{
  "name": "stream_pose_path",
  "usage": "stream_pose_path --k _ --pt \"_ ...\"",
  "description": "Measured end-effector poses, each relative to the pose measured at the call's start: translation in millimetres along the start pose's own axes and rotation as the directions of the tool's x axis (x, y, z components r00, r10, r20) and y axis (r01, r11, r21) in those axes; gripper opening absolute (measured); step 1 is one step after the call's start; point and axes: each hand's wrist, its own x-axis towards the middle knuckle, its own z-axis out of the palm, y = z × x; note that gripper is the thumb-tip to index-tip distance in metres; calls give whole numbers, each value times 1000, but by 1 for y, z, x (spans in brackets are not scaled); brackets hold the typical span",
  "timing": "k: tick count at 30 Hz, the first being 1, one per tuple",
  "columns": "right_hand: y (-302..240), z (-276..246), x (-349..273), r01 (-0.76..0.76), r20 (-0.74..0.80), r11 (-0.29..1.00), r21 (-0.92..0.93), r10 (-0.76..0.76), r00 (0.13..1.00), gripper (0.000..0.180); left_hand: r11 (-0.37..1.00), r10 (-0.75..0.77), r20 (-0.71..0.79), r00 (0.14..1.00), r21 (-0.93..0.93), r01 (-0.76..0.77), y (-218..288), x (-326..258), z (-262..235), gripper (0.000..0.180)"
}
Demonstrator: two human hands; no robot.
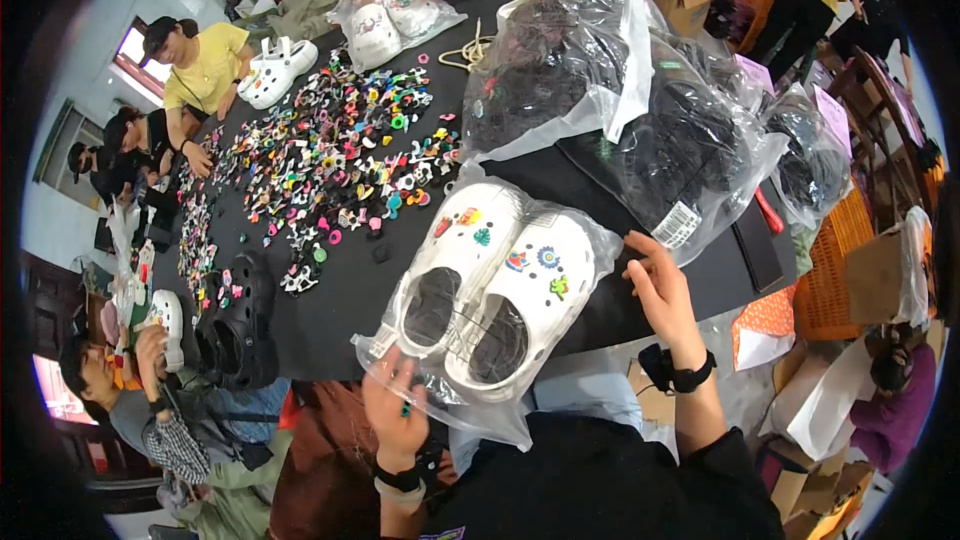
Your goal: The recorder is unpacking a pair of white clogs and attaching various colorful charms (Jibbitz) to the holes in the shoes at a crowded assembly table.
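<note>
A pair of white clogs (535, 275) with colourful charms lies inside a transparent plastic bag (500, 422) at the near table edge. My left hand (396, 415) is closed on the bag's loose near end, below the left clog's heel. A small dark green thing shows by its fingers, too small to name. My right hand (662, 290) is open beside the bag's right side, thumb and fingers apart. Whether its fingertips touch the film, I cannot tell.
Many loose charms (340, 150) cover the black table (350, 325). Black clogs (245, 320) stand to the left, and bagged black clogs (560, 60) are piled at the right. Across the table, another person's hands rest by bagged white clogs (375, 35). More people work along the left.
</note>
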Motion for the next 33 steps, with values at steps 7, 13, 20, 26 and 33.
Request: stream_pose_path --k 7,13,20,26,33 --pt "-5 19 22 -102 154 995 13 99 983 31 985 109 301 947 94 -143 10 38 4 46" --pt "10 27 28 -80 128 995 51 73 989 26 974 226 562 796 -105 -203 16 72 -11 46" --pt "26 33 30 -63 94 976 207 45 995 17 946 239 586 774 38 -322 10 64 0 47" --pt "35 33 30 -48 21 913 405 43 999 14 946 278 653 704 -61 -317 5 65 -12 39" --pt "28 39 25 -7 -13 906 424 14 1000 12 946 312 724 615 -175 -274 3 68 -38 35"
